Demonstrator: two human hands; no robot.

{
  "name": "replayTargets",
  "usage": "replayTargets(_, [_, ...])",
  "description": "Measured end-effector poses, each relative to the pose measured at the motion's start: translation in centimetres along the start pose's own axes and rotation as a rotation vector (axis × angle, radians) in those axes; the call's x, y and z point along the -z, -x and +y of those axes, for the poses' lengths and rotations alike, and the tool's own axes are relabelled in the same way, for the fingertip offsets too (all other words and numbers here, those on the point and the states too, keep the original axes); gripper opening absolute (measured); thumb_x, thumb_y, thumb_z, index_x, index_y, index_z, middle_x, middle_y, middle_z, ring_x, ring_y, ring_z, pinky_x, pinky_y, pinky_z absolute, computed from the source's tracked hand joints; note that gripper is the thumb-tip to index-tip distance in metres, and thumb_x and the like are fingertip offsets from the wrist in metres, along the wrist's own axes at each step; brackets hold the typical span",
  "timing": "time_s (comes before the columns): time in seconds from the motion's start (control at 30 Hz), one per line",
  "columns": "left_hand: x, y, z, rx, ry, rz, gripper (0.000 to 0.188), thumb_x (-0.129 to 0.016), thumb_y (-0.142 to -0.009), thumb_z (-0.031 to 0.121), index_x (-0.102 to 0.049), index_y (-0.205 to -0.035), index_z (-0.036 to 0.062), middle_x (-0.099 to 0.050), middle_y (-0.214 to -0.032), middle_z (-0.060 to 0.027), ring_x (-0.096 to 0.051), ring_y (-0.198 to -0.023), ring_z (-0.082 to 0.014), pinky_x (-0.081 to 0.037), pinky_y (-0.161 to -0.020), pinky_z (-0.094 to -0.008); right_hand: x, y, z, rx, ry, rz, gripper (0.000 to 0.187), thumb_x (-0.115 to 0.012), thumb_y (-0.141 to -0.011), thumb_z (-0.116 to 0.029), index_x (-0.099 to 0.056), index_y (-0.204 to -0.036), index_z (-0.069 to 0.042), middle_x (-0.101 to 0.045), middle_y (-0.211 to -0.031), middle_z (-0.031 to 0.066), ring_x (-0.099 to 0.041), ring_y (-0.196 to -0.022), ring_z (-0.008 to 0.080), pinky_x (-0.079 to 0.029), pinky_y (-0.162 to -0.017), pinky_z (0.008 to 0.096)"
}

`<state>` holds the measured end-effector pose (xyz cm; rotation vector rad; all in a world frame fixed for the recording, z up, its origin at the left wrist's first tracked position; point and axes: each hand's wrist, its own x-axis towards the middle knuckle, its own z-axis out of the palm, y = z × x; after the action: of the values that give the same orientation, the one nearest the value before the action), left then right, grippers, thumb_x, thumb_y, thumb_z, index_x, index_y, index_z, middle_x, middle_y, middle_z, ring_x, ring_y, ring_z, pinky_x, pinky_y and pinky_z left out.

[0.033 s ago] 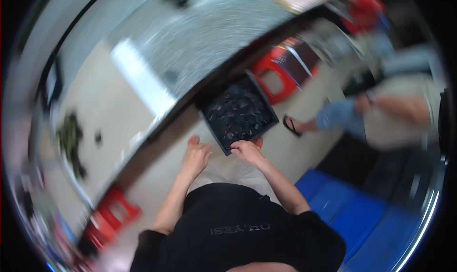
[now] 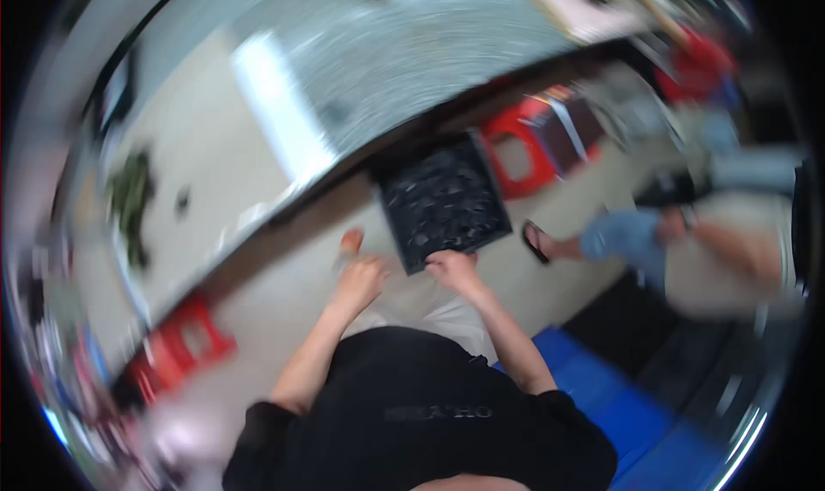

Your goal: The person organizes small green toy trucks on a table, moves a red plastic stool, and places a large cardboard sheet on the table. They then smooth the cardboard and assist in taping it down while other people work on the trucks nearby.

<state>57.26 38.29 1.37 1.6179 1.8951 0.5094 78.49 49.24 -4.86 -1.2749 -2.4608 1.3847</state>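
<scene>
A black square tray (image 2: 507,226) filled with many small dark pieces lies below my hands, close to the table's edge. My right hand (image 2: 454,270) is over the tray's near rim with its fingers curled in. Whether it touches the rim or pinches a small piece, I cannot tell. To the left of the tray is my left hand (image 2: 363,282), fingers bent and drawn together. Anything inside it is hidden by the fingers and the blur.
A long table (image 2: 206,147) runs diagonally ahead, bearing a dark green bundle (image 2: 131,203). Red stools (image 2: 520,151) stand by it, one with a dark box (image 2: 574,134). At right sits a person in blue shorts (image 2: 623,237); blue mats (image 2: 601,396) lie nearer. Another person wears red (image 2: 700,65).
The view has turned, so the table and stools sit differently in the picture. My left hand's fingers look more curled, and my right hand stays by the tray's near rim.
</scene>
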Motion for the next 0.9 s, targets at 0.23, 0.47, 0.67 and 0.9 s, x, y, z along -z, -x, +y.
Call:
replayTargets(0.23, [-12.8, 9.5, 2.9, 0.454, 0.226, -0.123, 0.025, -0.060, -0.080, 0.020, -0.064, -0.101, 0.0056, -0.063, -0.099, -0.0138, -0.060, -0.092, -0.0313, -0.048, -0.080, -0.0405, 2.6, -0.4, 11.7, -0.058, 0.156, -0.420, 0.022, -0.065, -0.078, -0.015, -0.066, -0.097, -0.003, -0.068, -0.086, 0.0118, -0.065, -0.080, 0.0192, -0.050, -0.074, 0.0302])
replayTargets(0.47, [-25.7, 24.9, -2.9, 0.929, 0.559, 0.196, 0.023, -0.053, -0.083, 0.022, -0.066, -0.099, 0.0118, -0.065, -0.094, -0.0107, -0.060, -0.094, -0.0315, -0.047, -0.085, -0.0388, -0.7, -1.2, 13.8, 0.009, 0.324, -0.572, 0.025, -0.062, -0.081, -0.019, -0.065, -0.097, -0.001, -0.067, -0.080, 0.0088, -0.063, -0.074, 0.0163, -0.049, -0.070, 0.0278])
replayTargets(0.67, [-34.3, 43.5, -15.4, 1.306, -0.013, -0.430, 0.020, -0.051, -0.083, 0.019, -0.068, -0.093, 0.0128, -0.064, -0.102, -0.0053, -0.056, -0.106, -0.0248, -0.046, -0.076, -0.0418, -10.9, -1.2, 10.8, -0.229, 0.150, -0.677, 0.021, -0.061, -0.084, -0.018, -0.065, -0.096, -0.001, -0.062, -0.075, 0.0044, -0.058, -0.071, 0.0091, -0.047, -0.067, 0.0237])
replayTargets(0.9, [-46.9, 61.9, -31.9, 1.002, -0.420, -0.760, 0.038, -0.042, -0.090, 0.028, -0.050, -0.123, 0.0115, -0.044, -0.134, -0.0046, -0.034, -0.127, -0.0232, -0.013, -0.108, -0.0472, -17.4, 1.5, 10.9, -0.104, 0.574, -0.786, 0.018, -0.058, -0.083, -0.016, -0.066, -0.092, -0.003, -0.064, -0.069, 0.0037, -0.060, -0.068, 0.0087, -0.047, -0.061, 0.0251])
